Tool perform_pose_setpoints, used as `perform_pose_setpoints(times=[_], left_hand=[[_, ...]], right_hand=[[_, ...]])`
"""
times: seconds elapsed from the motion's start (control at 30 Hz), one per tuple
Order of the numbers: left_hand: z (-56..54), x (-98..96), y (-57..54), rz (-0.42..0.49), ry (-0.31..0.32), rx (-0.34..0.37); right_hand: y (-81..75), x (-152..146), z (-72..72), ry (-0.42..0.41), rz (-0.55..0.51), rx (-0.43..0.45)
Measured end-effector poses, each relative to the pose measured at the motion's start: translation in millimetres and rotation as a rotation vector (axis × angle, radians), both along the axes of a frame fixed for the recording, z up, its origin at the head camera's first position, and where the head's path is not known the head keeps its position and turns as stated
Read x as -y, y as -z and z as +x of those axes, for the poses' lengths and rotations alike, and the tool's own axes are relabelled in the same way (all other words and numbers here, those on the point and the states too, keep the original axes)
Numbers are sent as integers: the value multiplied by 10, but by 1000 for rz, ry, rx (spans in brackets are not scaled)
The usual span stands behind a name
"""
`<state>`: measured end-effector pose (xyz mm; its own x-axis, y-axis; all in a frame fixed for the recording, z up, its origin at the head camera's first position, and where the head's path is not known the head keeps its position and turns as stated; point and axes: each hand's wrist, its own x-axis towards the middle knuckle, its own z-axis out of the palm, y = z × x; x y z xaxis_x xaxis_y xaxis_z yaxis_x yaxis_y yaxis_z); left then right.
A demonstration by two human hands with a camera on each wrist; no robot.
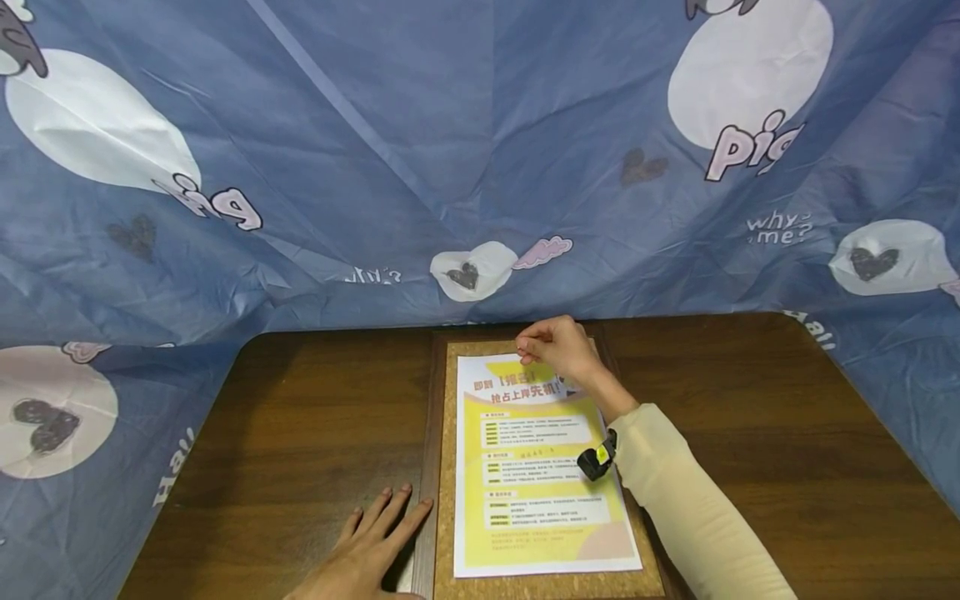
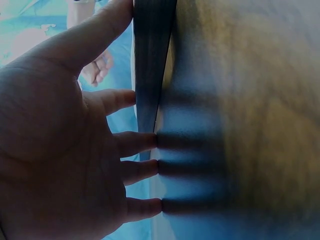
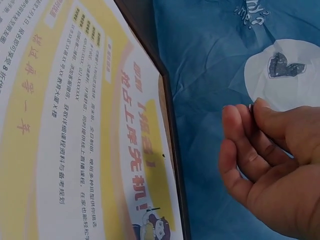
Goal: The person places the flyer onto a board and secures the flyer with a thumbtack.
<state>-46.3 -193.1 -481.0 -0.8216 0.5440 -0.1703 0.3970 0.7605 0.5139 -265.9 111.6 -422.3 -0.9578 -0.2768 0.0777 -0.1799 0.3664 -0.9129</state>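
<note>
A yellow and white printed poster (image 1: 543,467) lies on a cork board (image 1: 446,533) with a dark wooden frame (image 1: 427,467). Above the poster's top edge, my right hand (image 1: 558,346) is raised, its thumb and index finger pinching a tiny pin-like thing (image 3: 251,107). The fingers hide most of that thing, so its exact kind is unclear. My left hand (image 1: 367,542) has its fingers spread, at the board's left side. In the left wrist view, the thumb and index finger of this hand (image 2: 65,135) touch the frame, while the other fingertips meet the tabletop.
The board rests on a dark brown wooden table (image 1: 322,417). Behind the table hangs a blue curtain (image 1: 375,150) printed with hearts and letters. A black wrist strap with a camera (image 1: 597,457) sits on my right wrist, over the poster's right edge.
</note>
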Motion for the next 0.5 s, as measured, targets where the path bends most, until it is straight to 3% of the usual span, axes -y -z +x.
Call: perform_pose_setpoints(times=[0.27,0.5], left_hand=[[-5,7,-8,3,7,12],[-11,14,-18,3,12,19]], right_hand=[[35,28,-36,57,166,-3],[116,24,-79,85,220,15]])
